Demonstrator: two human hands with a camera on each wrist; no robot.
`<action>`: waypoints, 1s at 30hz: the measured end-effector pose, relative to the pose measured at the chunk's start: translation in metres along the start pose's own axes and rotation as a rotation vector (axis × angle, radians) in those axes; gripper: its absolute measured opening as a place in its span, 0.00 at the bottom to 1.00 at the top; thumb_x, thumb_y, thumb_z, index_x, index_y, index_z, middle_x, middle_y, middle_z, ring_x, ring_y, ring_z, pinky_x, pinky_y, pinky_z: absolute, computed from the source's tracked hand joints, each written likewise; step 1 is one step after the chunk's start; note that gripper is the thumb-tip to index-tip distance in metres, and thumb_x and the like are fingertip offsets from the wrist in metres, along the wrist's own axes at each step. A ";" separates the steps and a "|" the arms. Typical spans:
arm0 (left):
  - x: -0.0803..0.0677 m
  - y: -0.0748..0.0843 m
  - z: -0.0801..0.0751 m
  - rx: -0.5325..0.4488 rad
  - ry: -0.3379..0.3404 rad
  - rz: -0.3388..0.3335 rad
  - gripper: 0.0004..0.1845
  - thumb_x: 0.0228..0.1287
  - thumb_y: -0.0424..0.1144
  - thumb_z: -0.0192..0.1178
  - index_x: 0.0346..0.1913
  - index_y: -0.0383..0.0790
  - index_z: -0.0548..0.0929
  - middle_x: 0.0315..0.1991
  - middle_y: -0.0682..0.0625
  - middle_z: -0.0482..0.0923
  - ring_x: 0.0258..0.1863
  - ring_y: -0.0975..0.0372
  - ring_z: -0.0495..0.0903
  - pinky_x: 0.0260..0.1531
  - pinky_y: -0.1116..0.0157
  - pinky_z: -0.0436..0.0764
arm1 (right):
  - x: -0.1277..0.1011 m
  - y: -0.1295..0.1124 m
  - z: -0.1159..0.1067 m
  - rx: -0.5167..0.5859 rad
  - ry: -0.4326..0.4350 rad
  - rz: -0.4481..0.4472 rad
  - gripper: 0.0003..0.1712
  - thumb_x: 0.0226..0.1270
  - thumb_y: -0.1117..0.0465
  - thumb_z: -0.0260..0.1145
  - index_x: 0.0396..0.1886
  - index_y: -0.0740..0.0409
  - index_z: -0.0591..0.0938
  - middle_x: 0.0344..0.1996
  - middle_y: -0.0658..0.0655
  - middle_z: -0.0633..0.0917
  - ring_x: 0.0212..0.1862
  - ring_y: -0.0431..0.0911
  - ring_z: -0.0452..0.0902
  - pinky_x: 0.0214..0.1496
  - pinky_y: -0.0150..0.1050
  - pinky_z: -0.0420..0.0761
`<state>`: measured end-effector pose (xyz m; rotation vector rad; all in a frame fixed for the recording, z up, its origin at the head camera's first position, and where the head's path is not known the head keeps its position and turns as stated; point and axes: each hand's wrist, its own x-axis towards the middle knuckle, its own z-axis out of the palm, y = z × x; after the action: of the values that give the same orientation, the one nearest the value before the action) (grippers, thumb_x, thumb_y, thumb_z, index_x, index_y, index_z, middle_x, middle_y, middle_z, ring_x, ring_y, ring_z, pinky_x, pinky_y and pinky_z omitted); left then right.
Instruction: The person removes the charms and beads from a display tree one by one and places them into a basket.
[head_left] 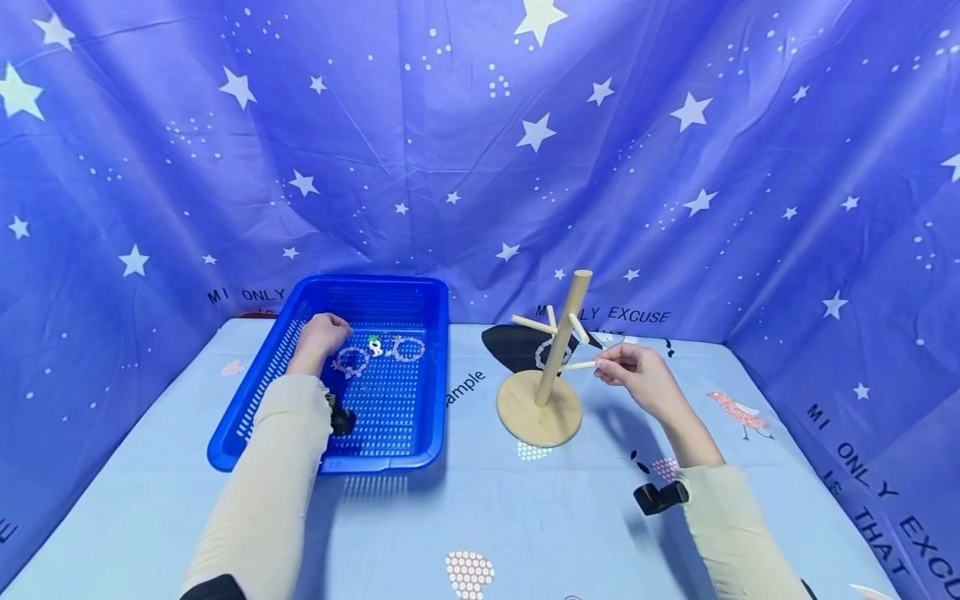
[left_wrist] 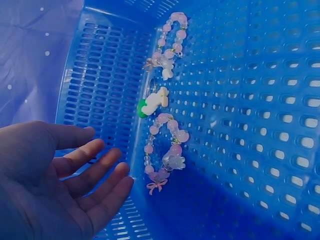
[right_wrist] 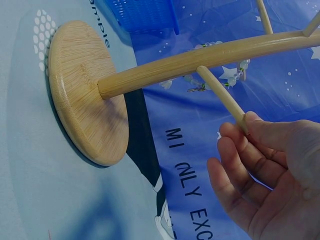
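Observation:
A blue perforated basket point(head_left: 255, 417) stands on the left of the table. In it lie two pink bead bracelets point(left_wrist: 167, 155) point(left_wrist: 171, 37) with a small white and green charm point(left_wrist: 152, 102) between them. My left hand point(left_wrist: 107, 165) hovers inside the basket with straight fingers, just beside the nearer bracelet point(head_left: 351, 362), holding nothing. A wooden peg stand point(head_left: 542, 400) is upright on the right. My right hand point(head_left: 611, 365) pinches the tip of its lowest peg point(right_wrist: 222, 95). Another bead bracelet point(right_wrist: 232, 75) hangs on the stand behind the pole.
Blue star-printed cloth point(head_left: 480, 150) walls in the back and both sides. The table carries a light blue printed cloth point(head_left: 480, 517). A black wrist camera point(head_left: 660, 497) sits on my right forearm, another point(head_left: 341, 417) on my left.

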<state>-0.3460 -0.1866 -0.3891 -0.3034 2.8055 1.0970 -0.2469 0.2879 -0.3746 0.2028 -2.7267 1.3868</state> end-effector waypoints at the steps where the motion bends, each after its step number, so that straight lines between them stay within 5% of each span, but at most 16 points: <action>1: 0.000 0.000 0.000 -0.002 0.000 0.005 0.21 0.76 0.40 0.49 0.61 0.29 0.76 0.65 0.32 0.73 0.65 0.41 0.71 0.68 0.45 0.70 | 0.000 0.000 0.000 0.001 0.000 0.000 0.12 0.74 0.67 0.59 0.46 0.75 0.81 0.37 0.68 0.87 0.34 0.37 0.83 0.42 0.35 0.87; 9: 0.001 0.002 -0.001 -0.054 0.031 0.034 0.20 0.76 0.40 0.49 0.61 0.30 0.76 0.63 0.32 0.74 0.63 0.41 0.73 0.65 0.45 0.72 | 0.000 0.000 0.000 0.006 0.001 0.005 0.12 0.74 0.67 0.59 0.46 0.75 0.80 0.38 0.69 0.87 0.35 0.37 0.83 0.43 0.37 0.88; 16: 0.003 0.006 0.000 -0.075 0.092 0.049 0.19 0.76 0.41 0.50 0.60 0.32 0.76 0.62 0.33 0.75 0.60 0.43 0.74 0.62 0.46 0.74 | 0.000 0.001 0.000 0.016 -0.002 0.003 0.12 0.74 0.67 0.59 0.47 0.75 0.80 0.38 0.69 0.87 0.36 0.42 0.84 0.40 0.28 0.85; 30: 0.003 0.017 0.000 -0.141 0.210 0.152 0.17 0.74 0.40 0.54 0.58 0.33 0.79 0.54 0.35 0.81 0.54 0.46 0.78 0.57 0.50 0.75 | 0.000 0.000 0.000 0.017 0.000 0.005 0.12 0.74 0.67 0.60 0.46 0.75 0.80 0.37 0.68 0.87 0.34 0.36 0.83 0.41 0.29 0.86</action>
<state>-0.3532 -0.1746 -0.3782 -0.2332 2.9811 1.3744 -0.2471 0.2877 -0.3749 0.1970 -2.7185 1.4118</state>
